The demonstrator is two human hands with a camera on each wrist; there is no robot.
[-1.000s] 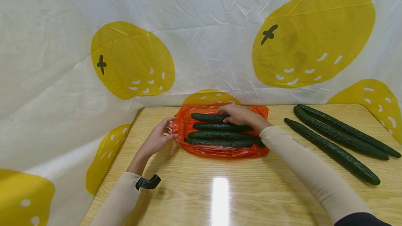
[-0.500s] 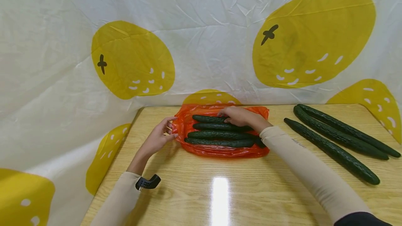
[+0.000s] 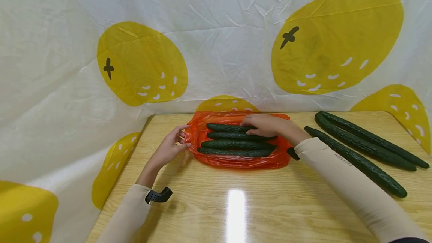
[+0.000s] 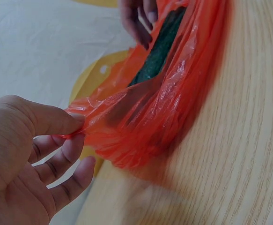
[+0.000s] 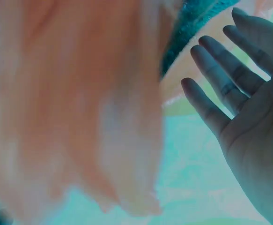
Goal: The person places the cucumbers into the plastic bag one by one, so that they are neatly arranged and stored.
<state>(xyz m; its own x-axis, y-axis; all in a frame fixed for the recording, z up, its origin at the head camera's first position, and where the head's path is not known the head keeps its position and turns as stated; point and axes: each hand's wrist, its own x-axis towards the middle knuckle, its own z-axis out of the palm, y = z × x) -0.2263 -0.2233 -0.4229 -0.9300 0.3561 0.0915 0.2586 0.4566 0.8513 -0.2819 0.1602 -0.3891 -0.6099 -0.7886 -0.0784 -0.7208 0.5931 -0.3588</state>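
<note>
An orange-red plastic bag (image 3: 236, 163) lies on the table, with several dark green cucumbers (image 3: 236, 144) side by side in its opening. My left hand (image 3: 170, 148) pinches the bag's left edge between thumb and index finger; in the left wrist view the pinched plastic (image 4: 84, 126) is pulled taut while the other fingers are loose. Over the farthest cucumber (image 3: 221, 127) hovers my right hand (image 3: 266, 126), hiding its right end. The right wrist view has that hand (image 5: 253, 103) with fingers extended and apart, beside a cucumber (image 5: 188, 33); bag plastic blurs the left of that view.
Right of the bag, 3 long cucumbers (image 3: 361, 162) lie slanted on the wooden table (image 3: 189, 205). A pale cloth with yellow fruit prints (image 3: 229, 63) hangs behind and along the left. A black device (image 3: 158, 195) sits on the left wrist.
My right hand has shifted right along the farthest cucumber, and its forearm now covers part of the nearest loose cucumber. The left hand keeps its hold on the bag edge.
</note>
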